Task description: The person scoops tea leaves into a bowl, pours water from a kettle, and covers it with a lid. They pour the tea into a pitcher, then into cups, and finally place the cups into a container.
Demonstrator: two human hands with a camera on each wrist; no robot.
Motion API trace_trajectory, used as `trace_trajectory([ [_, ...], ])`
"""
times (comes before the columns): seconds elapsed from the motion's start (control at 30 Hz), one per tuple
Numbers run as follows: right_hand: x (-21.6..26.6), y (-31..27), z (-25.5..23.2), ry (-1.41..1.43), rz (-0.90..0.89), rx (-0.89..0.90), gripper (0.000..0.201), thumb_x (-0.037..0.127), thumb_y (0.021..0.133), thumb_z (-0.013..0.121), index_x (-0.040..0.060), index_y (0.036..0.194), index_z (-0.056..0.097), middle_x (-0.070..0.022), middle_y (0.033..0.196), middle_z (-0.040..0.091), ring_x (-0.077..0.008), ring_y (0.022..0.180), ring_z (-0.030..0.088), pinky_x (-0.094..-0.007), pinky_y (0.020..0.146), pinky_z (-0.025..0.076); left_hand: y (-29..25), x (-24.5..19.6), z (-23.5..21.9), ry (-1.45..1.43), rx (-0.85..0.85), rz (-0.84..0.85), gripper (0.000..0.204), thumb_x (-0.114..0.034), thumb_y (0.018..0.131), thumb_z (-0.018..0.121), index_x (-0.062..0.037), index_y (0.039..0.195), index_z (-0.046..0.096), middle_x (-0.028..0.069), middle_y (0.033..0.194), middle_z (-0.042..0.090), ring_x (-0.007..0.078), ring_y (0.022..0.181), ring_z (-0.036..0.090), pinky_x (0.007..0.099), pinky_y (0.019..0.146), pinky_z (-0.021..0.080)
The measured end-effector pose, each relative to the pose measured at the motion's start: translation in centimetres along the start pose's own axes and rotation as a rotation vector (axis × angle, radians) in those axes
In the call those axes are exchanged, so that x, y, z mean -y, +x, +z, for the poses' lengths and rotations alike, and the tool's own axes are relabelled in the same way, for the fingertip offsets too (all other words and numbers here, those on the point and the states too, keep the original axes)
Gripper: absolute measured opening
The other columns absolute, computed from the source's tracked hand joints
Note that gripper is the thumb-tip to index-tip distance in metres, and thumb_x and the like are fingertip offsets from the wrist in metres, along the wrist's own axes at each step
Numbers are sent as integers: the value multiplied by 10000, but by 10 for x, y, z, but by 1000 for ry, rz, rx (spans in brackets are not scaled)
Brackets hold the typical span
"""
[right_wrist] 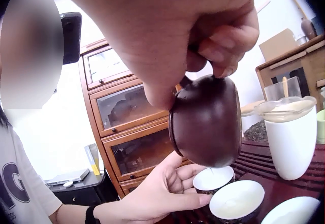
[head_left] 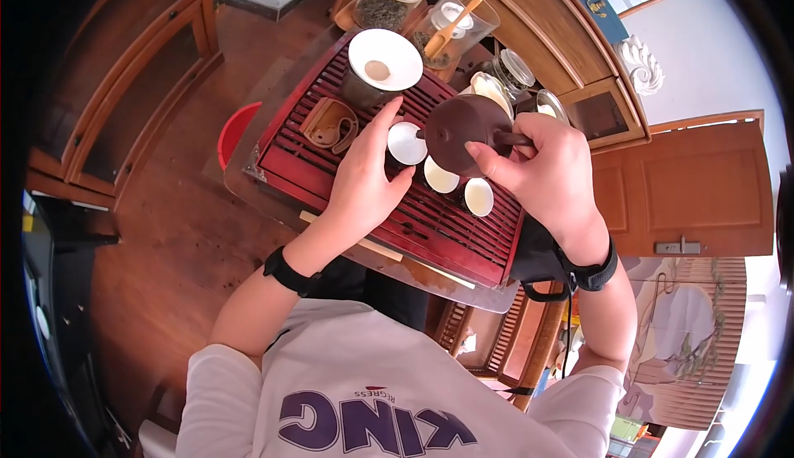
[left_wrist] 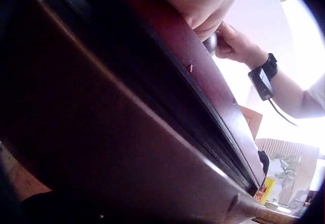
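My right hand (head_left: 550,160) grips the handle of a dark brown clay teapot (head_left: 467,131), which is tilted with its spout over a small white-lined teacup (head_left: 406,140). A pale stream shows below the pot in the right wrist view. My left hand (head_left: 361,178) holds that teacup from the side, thumb and fingers around it. Two more teacups (head_left: 442,177) with pale liquid stand close by on the red slatted tea tray (head_left: 422,247). In the left wrist view, part of the left hand overlaps the tray edge, and the cup is hidden.
A white-rimmed bowl (head_left: 404,51) and a brown looped object (head_left: 327,125) sit on the tray's far left. A white pitcher (right_wrist: 290,150) topped by a glass strainer stands behind the cups. Jars (head_left: 390,10) line the back, beside wooden cabinets (head_left: 546,20).
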State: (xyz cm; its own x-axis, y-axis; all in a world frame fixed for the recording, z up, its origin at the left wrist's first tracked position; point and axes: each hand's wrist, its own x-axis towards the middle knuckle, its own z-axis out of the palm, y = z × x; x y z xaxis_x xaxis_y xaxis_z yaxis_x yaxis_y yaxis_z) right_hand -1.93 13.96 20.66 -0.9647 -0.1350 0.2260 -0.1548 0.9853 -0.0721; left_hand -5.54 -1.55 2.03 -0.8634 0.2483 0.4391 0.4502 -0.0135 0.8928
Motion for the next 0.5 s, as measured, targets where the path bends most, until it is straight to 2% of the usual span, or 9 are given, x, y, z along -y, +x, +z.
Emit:
trace_trajectory([
  [0.3, -5, 0, -7, -80, -161, -123, 421, 352, 663, 891, 42, 659, 607, -75, 626, 570, -259, 550, 577, -359, 500, 468, 0, 1, 0, 38, -2, 7, 870, 77, 787, 727, -57, 1531, 297, 207, 1356, 554, 299, 1261, 570, 406, 1049, 477],
  [0.5, -2, -1, -14, -121, -205, -139, 405, 344, 643, 901, 58, 668, 615, -57, 633, 560, -248, 549, 579, -353, 498, 473, 1, 2, 0, 23, 6, -4, 866, 74, 785, 732, -55, 1527, 304, 203, 1357, 556, 293, 1259, 573, 401, 1046, 479],
])
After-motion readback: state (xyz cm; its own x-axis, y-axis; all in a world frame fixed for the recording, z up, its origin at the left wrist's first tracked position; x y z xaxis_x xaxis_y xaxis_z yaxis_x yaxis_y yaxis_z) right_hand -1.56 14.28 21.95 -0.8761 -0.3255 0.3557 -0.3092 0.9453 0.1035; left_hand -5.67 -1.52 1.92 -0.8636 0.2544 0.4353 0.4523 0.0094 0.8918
